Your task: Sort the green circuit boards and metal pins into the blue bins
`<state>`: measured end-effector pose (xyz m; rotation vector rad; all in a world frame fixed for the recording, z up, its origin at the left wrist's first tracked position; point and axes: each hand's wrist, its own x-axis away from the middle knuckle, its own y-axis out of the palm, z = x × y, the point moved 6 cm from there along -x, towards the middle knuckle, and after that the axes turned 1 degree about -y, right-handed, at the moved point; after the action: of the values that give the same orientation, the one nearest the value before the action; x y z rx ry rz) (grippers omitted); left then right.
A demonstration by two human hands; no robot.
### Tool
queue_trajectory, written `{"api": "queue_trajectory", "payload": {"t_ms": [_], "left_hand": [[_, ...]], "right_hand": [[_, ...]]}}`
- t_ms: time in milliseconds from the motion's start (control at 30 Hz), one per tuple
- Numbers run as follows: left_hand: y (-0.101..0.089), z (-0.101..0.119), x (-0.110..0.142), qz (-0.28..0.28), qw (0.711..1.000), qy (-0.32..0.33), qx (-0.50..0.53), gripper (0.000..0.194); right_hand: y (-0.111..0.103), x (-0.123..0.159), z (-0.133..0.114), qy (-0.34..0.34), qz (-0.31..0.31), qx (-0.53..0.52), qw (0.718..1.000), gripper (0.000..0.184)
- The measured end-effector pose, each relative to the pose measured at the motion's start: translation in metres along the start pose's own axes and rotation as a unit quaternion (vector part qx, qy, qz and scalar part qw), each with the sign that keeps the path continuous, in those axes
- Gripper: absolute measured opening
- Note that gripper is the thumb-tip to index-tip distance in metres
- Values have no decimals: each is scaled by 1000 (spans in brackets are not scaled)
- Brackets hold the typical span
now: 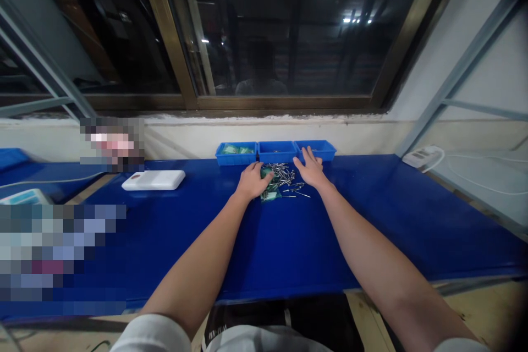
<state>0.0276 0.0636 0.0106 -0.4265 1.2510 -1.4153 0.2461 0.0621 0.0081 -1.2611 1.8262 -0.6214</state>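
Note:
A heap of small shiny metal pins (284, 177) lies on the blue table mat (289, 242), mixed with small green bags (270, 193). My left hand (252, 180) rests at the heap's left side with fingers curled over a green bag. My right hand (310, 167) lies at the heap's right side, fingers stretched out flat and spread, holding nothing. Both arms reach far forward across the mat.
Three blue bins stand in a row behind the heap: left (236, 153) with green bags, middle (277, 151), right (322, 148). A white flat device (153, 180) lies to the left. A white power strip (423, 156) with cable sits far right. A dark window is behind.

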Motion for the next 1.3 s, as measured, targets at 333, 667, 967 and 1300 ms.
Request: {"api": "queue_trajectory", "payload": {"t_ms": [333, 667, 967, 1300], "left_hand": [[5, 7, 6, -49, 998, 10, -41, 65], [11, 4, 7, -52, 998, 24, -41, 61], [14, 4, 7, -58, 997, 32, -49, 63], [10, 10, 10, -62, 997, 27, -44, 58]], "right_hand": [[-5, 9, -18, -68, 52, 11, 996, 36], [22, 25, -25, -51, -39, 94, 993, 44], [26, 19, -33, -79, -42, 12, 996, 18], [24, 19, -32, -90, -58, 3, 994, 13]]}}
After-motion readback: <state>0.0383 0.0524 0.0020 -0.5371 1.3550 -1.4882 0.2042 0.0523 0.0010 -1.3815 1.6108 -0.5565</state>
